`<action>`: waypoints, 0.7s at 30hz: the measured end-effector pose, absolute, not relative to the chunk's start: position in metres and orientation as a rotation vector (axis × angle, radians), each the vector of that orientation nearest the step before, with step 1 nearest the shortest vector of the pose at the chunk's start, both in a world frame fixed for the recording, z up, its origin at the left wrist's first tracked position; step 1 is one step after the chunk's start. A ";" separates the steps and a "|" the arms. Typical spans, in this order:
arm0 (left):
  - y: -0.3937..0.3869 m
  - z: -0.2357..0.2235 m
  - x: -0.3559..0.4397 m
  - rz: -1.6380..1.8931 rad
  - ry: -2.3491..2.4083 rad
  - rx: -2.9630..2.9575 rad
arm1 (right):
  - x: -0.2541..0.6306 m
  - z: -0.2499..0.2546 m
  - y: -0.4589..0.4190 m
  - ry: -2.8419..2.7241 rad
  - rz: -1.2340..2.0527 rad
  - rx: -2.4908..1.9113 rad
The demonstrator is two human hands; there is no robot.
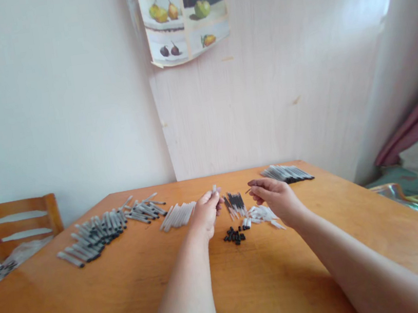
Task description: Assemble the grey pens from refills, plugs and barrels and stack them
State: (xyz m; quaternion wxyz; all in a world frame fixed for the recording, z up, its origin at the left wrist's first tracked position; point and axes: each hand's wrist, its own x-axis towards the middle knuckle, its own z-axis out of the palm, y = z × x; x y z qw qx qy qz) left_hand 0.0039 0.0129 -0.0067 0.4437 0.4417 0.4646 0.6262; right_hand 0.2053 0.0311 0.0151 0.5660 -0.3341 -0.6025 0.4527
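My left hand [207, 211] is closed around a whitish pen barrel [214, 188], whose end sticks up past the fingers. To its right, my right hand [271, 194] pinches a thin dark pen refill [247, 191], mostly hidden by the fingers. Between the hands lies a row of dark refills [236, 203]. A row of clear white pen barrels [178, 216] rests left of my left hand. Small black caps [234, 236] are heaped nearer to me. Beside them, under my right hand, are loose white plastic pieces [262, 214].
Grey pens with black ends [99, 231] spread over the left of the wooden table [165, 287], with a smaller pile of pens [146, 210] beside them. Another bundle of pens [287, 172] lies at the back right. A wooden chair [19, 219] stands at the left.
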 end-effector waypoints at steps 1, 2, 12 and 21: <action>0.012 -0.007 0.005 1.515 1.127 1.111 | 0.207 0.016 0.031 -1.370 1.065 -0.780; 0.010 -0.006 0.006 1.478 1.104 1.126 | 0.210 0.017 0.032 -1.319 1.066 -0.773; -0.003 0.001 0.016 1.191 1.039 1.245 | 0.231 0.027 0.050 -0.941 1.198 -0.603; -0.005 0.000 0.015 1.115 1.048 1.292 | 0.228 0.028 0.047 -0.932 1.172 -0.622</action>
